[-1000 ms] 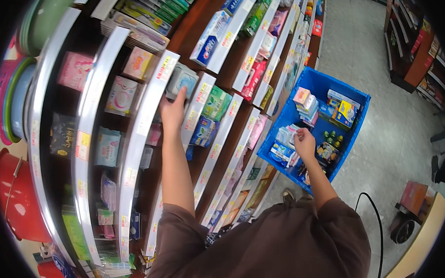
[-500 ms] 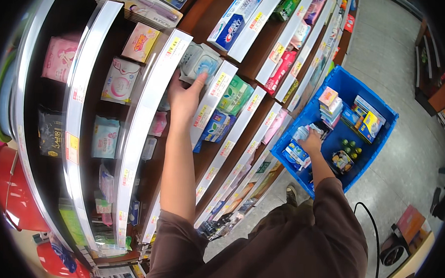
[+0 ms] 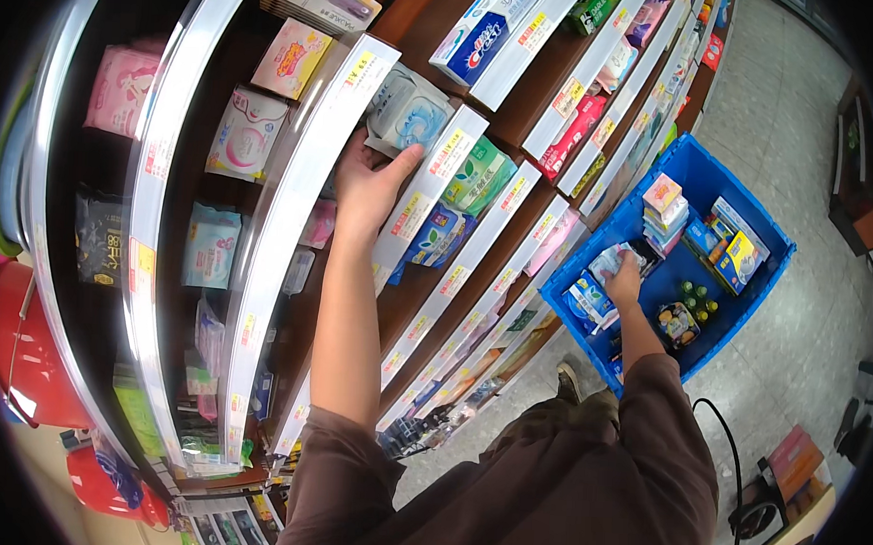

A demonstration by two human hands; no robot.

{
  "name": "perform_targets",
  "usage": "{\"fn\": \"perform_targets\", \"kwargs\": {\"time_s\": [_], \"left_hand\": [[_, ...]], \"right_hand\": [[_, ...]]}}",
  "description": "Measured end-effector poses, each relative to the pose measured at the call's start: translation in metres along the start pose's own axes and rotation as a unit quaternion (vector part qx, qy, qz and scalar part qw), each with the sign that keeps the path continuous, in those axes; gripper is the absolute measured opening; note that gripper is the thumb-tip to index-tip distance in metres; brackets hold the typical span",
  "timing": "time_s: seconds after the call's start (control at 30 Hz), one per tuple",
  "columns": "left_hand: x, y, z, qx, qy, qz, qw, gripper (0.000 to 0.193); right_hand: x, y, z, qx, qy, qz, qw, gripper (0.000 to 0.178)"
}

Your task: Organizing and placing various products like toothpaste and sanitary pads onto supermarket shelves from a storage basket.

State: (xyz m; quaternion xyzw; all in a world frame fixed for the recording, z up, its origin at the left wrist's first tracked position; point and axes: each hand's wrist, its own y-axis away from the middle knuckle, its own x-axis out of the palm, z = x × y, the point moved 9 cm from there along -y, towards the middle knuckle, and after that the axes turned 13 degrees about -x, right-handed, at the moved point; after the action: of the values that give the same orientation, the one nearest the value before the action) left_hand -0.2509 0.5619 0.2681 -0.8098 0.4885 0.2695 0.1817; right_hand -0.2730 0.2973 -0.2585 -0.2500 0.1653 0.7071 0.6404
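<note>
Shelves (image 3: 275,231) stand near; my left hand (image 3: 370,190) clamps a pale pack (image 3: 405,107). My right hand (image 3: 623,281) is in a blue crate (image 3: 700,167); its grip, unclear.

Left hand (image 3: 374,187): mid-frame, fingers partly hidden behind grey pack (image 3: 410,111).
Right hand (image 3: 622,281): right of centre, grip too small to tell.
Red bucket (image 3: 38,362): lower left, partly hidden by shelf edge (image 3: 39,187).
Brown shirt (image 3: 524,491): cut off, bottom edge.

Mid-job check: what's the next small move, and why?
Perhaps lift the pale packet with the right hand: that hand is at it in the blue crate, while the left hand's thumb rests against the shelved grey-and-blue packet.
</note>
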Motion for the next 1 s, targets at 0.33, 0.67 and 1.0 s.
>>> {"fn": "perform_targets", "kwargs": {"time_s": [0.33, 0.67, 1.0], "left_hand": [[0.064, 0.186, 0.083, -0.004, -0.076, 0.108, 0.991, 0.065], [-0.035, 0.174, 0.035, 0.104, 0.052, -0.094, 0.989, 0.068], [-0.067, 0.084, 0.044, 0.075, -0.029, -0.186, 0.979, 0.074]], "right_hand": [[-0.105, 0.043, 0.185, -0.043, -0.577, -0.092, 0.811, 0.052], [-0.192, 0.053, 0.391, -0.296, -0.512, -0.044, 0.805, 0.041], [-0.122, 0.065, 0.183, -0.01, -0.365, -0.147, 0.919, 0.013]]}}
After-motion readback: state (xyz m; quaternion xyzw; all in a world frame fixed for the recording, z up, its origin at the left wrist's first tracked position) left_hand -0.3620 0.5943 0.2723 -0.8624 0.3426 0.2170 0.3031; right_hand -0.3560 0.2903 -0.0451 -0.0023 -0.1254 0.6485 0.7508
